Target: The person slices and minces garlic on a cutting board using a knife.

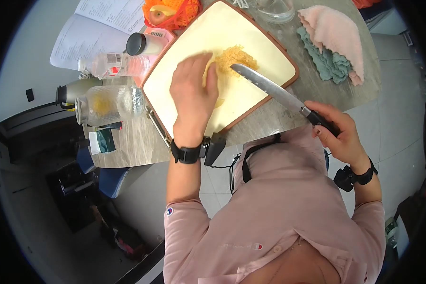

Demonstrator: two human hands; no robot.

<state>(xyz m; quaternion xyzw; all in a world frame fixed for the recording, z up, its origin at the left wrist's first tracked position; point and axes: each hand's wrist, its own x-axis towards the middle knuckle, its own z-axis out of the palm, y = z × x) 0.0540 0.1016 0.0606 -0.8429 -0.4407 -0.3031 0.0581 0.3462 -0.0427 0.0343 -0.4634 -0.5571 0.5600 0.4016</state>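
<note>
We see a heap of finely chopped yellow bits [237, 57] on the pale cutting board [222, 23], and the right hand [335, 127] wraps the black handle of the knife [272, 90], its tip at the heap. Our left hand [192, 85] arches beside it, fingers curved, thumb apart; we can't tell whether it grips anything. Bare board lies above the heap, out to the brown rim [285, 56].

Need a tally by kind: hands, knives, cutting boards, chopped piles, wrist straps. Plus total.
Hands: 2 (left hand, right hand)
Knife: 1
Cutting board: 1
Chopped pile: 1
Wrist straps: 2 (left strap, right strap)
Total: 7
</note>
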